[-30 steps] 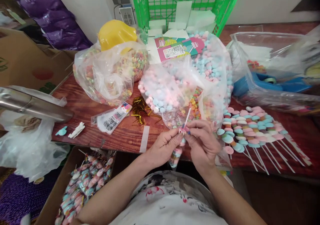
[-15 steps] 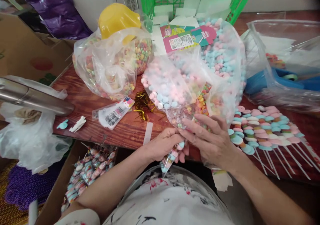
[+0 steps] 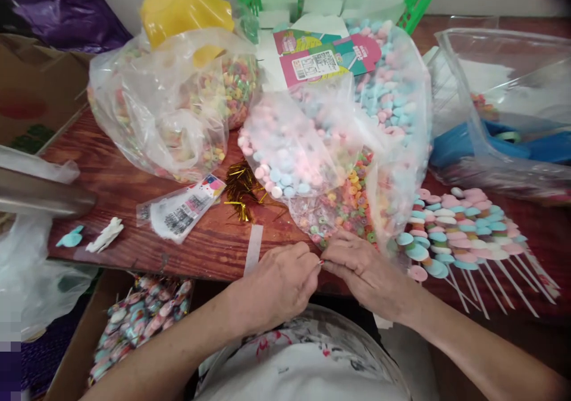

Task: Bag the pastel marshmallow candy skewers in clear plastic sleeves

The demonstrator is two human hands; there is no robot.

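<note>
My left hand [image 3: 288, 282] is closed in front of the table's near edge, its back turned up. The clear bag of stacked candy that it held a moment ago is hidden beneath the fingers. My right hand [image 3: 366, 273] pinches at the left fingertips, where a tiny coloured tip shows between the two hands; what it is I cannot make out. Just beyond them lies a clear bag of small ring candies [image 3: 352, 204]. To the right, several candy skewers [image 3: 468, 228] of pink, blue and white discs lie with white sticks pointing towards me.
Bags of pink-blue candy [image 3: 285, 151] and ring candy [image 3: 165, 115] stand behind. Gold twist ties [image 3: 243, 190] and a stack of printed clear bags [image 3: 185, 210] lie at left. Below, a box holds wrapped skewers [image 3: 138, 323]. A steel flask [image 3: 44, 193] and clear tub [image 3: 504, 103] flank the table.
The right hand has gone from spread fingers to a pinch against the left hand. The left hand has turned over, hiding the candy bag. The whole view has shifted slightly.
</note>
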